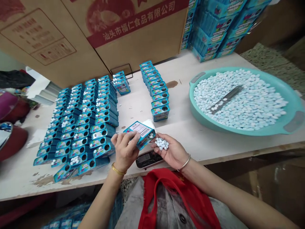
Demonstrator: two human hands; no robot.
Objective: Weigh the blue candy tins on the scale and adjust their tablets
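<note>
Blue box (143, 129), quantity one: gripped in the left hand (126, 144) above the table (181, 124), tilted, mouth toward the right hand (176, 154). Left fingers wrapped firmly on the box. Right hand palm up, fingers curled around a small heap of sweets (162, 143); more than ten in the heap, exact count not readable. Further sweets just inside the mouth. Contact between right fingers and box: cannot tell.

Quantities nearby: scale (145, 157), one, just below the hands; basin (295, 95), one, at right, with sweets beyond counting; strip (228, 96), one, lying on those sweets, about five on top of it. Middle row (160, 103), about ten upright boxes. Left block (81, 121), four long columns, with a group of three (122, 86) beside the far end; total uncertain through overlap. Bracelets (119, 170), two, one per wrist.

Hidden or cut off: scale, partly covered by the hands; white item (149, 123), mostly behind the box, nature unclear; carton (143, 44) and stack (214, 35), cut off at the top; red containers (13, 140), two, cut off at the left edge.
</note>
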